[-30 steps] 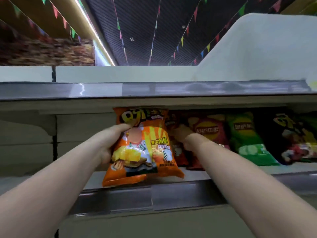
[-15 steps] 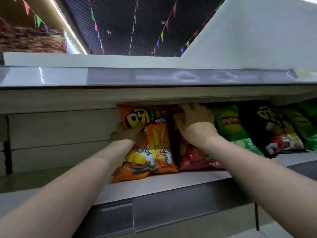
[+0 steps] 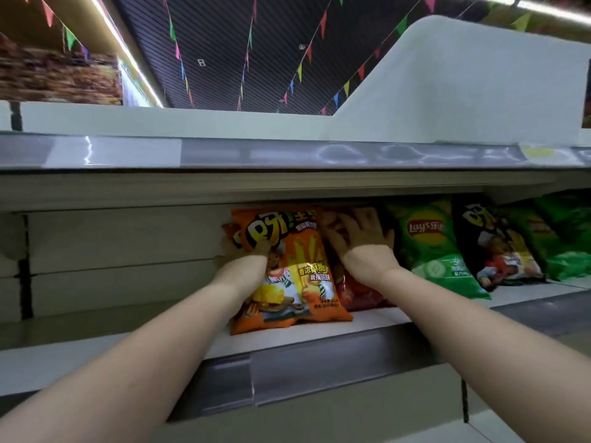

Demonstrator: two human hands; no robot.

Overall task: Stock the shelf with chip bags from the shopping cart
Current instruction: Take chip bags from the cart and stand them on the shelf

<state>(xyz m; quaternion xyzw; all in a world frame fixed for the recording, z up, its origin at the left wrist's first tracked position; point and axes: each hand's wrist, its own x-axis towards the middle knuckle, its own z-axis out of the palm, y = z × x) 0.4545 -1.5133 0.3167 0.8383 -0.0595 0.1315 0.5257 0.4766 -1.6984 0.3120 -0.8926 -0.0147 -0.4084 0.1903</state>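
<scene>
On the shelf (image 3: 319, 334), left hand (image 3: 248, 251) grips the orange bag (image 3: 297, 270) to stand it; right hand (image 3: 361, 235), fingers spread, presses the red bag (image 3: 358, 292) aside.

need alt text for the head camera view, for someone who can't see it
A person's left hand grips an orange chip bag upright on a shelf, while the right hand presses a red bag beside it. Green bags and a black bag stand further right.

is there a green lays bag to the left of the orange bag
No, the green Lay's bag stands to the right of the orange bag, past the red bag.
</scene>
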